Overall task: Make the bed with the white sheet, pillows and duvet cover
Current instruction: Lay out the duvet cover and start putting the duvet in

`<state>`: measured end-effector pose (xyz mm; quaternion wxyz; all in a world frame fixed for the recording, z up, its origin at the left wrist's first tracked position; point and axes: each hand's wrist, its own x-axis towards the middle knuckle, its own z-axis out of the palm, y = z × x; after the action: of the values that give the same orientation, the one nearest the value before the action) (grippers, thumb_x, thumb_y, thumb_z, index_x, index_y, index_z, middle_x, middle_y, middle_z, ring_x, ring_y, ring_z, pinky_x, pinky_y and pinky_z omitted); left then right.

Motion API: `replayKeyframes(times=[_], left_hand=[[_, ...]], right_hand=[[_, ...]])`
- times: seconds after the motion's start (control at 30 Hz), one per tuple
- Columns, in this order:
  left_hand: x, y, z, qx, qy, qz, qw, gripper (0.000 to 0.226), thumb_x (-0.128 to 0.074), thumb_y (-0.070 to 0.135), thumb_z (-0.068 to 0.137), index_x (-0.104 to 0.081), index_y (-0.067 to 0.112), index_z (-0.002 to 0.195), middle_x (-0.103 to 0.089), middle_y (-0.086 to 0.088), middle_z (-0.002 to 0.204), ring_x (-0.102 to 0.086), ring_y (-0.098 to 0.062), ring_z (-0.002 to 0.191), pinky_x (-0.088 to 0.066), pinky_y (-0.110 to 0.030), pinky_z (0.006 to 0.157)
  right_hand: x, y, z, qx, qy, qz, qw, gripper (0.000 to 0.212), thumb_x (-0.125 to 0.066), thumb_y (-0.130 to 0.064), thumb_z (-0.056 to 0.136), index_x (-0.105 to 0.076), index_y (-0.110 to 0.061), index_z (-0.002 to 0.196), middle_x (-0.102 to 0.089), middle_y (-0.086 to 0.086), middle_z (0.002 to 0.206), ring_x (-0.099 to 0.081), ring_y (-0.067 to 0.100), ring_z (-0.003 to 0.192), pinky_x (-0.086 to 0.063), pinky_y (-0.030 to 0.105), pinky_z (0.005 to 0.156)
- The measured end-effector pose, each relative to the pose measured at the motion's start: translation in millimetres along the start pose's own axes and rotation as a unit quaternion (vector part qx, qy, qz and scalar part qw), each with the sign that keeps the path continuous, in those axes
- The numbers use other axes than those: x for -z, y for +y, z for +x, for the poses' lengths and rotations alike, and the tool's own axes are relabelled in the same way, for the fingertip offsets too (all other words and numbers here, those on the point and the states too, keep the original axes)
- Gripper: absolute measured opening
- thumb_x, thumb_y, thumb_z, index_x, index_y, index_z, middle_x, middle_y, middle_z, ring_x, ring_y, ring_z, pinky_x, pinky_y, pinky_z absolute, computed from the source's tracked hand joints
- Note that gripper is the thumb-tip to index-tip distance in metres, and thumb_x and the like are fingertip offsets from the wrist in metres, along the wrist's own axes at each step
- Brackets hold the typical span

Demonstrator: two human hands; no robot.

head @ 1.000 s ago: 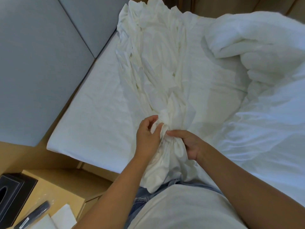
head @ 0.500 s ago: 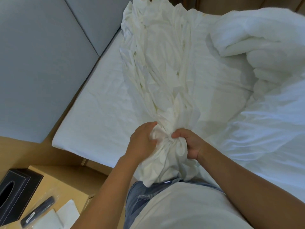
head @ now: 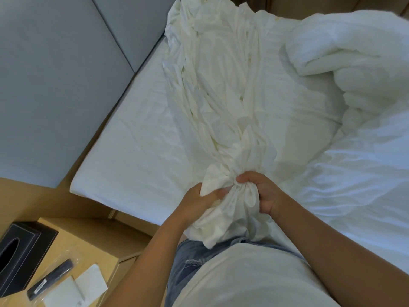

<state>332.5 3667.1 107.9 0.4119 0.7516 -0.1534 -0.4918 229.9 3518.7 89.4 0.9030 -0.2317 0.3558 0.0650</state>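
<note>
Grey padded wall panels [head: 55,85] — wooden nightstand [head: 93,247], black tissue box [head: 20,255].

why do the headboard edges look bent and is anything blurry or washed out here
Head view: wide-angle distortion bows the grey padded headboard; the puffy white duvet at the right is bright, its folds faint; both hands, left hand and right hand, are slightly soft, gripping the bunched cream-white sheet.

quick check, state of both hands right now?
Left hand: closed, gripping the bunched white sheet.
Right hand: closed, gripping the same bunch of sheet.
</note>
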Motion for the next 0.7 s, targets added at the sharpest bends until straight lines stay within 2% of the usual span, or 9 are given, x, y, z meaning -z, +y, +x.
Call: replayKeyframes(times=[0.03,0.1,0.2,0.27,0.33,0.4,0.53,0.63,0.7], left_hand=[[0.3,-3.9,-0.4,0.01,-0.016,-0.028,0.999,0.059,-0.067,0.076,0.057,-0.063,0.038,0.101,-0.069,0.018,0.092,-0.065,0.005,0.082,-0.048,-0.012,0.066],[1.1,-10.0,1.7,0.049,-0.056,-0.175,0.982,0.072,-0.059,0.073,0.069,-0.061,0.023,0.121,-0.069,0.001,0.112,-0.065,-0.011,0.102,-0.05,-0.026,0.089],[2.8,-10.2,6.0,0.125,-0.043,-0.285,0.95,0.062,-0.052,0.058,0.085,-0.061,0.01,0.123,-0.066,-0.013,0.117,-0.06,-0.029,0.112,-0.044,-0.041,0.101],[2.7,-13.4,11.4,0.11,-0.018,-0.226,0.968,0.037,-0.054,0.031,0.093,-0.064,0.004,0.117,-0.069,-0.013,0.106,-0.064,-0.026,0.101,-0.051,-0.034,0.087],[6.4,-18.4,16.7,0.093,0.03,-0.19,0.977,0.016,-0.056,0.018,0.092,-0.069,0.008,0.092,-0.069,-0.006,0.086,-0.066,-0.016,0.078,-0.053,-0.025,0.066],[9.7,-24.4,20.9,0.078,0.102,-0.108,0.986,0.027,-0.06,0.021,0.091,-0.054,0.014,0.066,-0.058,0.001,0.065,-0.054,-0.01,0.057,-0.043,-0.02,0.052],[2.1,-38.7,21.5,0.02,0.18,0.203,0.962,0.035,-0.051,0.025,0.096,-0.036,0.017,0.065,-0.043,0.004,0.064,-0.038,-0.006,0.057,-0.027,-0.02,0.05],[2.4,-28.3,15.4,-0.009,0.239,0.197,0.951,0.031,-0.05,0.03,0.096,-0.04,0.018,0.069,-0.048,0.004,0.066,-0.042,-0.005,0.058,-0.029,-0.02,0.05],[2.8,-11.8,8.5,-0.062,0.286,0.147,0.945,0.029,-0.052,0.03,0.094,-0.042,0.019,0.07,-0.048,0.006,0.063,-0.046,-0.002,0.055,-0.033,-0.016,0.048]], right_hand=[[1.4,-0.5,0.1,0.0,0.013,-0.013,1.0,0.046,-0.061,-0.005,0.064,-0.058,0.002,0.109,-0.066,0.02,0.094,-0.065,0.035,0.084,-0.053,0.043,0.075],[3.7,-1.6,0.0,0.001,0.029,-0.035,0.999,0.045,-0.064,-0.004,0.061,-0.061,0.001,0.105,-0.066,0.019,0.093,-0.065,0.034,0.084,-0.054,0.042,0.076],[3.5,-2.6,-1.6,-0.014,0.037,-0.076,0.996,0.04,-0.069,0.001,0.058,-0.065,0.0,0.098,-0.068,0.019,0.09,-0.067,0.033,0.08,-0.056,0.04,0.073],[3.8,-5.0,-3.3,-0.014,0.051,-0.112,0.992,0.04,-0.071,0.0,0.057,-0.066,-0.001,0.096,-0.069,0.017,0.086,-0.066,0.031,0.077,-0.056,0.039,0.074],[5.6,-7.6,-5.2,-0.005,0.065,-0.132,0.989,0.042,-0.07,-0.004,0.057,-0.065,-0.002,0.098,-0.069,0.016,0.085,-0.067,0.031,0.077,-0.056,0.039,0.074],[5.2,-7.5,-6.2,0.004,0.072,-0.152,0.986,0.043,-0.069,-0.002,0.06,-0.065,-0.002,0.103,-0.07,0.016,0.091,-0.066,0.031,0.081,-0.056,0.039,0.075],[2.5,0.5,-6.8,0.02,0.11,-0.224,0.968,0.028,-0.066,0.005,0.074,-0.065,-0.006,0.1,-0.069,0.012,0.093,-0.067,0.028,0.081,-0.055,0.032,0.063],[5.4,1.3,-7.7,0.042,0.144,-0.203,0.968,0.023,-0.067,0.005,0.074,-0.066,-0.007,0.094,-0.071,0.01,0.083,-0.068,0.025,0.072,-0.054,0.029,0.057],[5.6,3.4,-6.3,0.056,0.171,-0.216,0.96,0.025,-0.067,0.003,0.074,-0.065,-0.006,0.097,-0.068,0.012,0.092,-0.066,0.028,0.082,-0.056,0.034,0.067]])
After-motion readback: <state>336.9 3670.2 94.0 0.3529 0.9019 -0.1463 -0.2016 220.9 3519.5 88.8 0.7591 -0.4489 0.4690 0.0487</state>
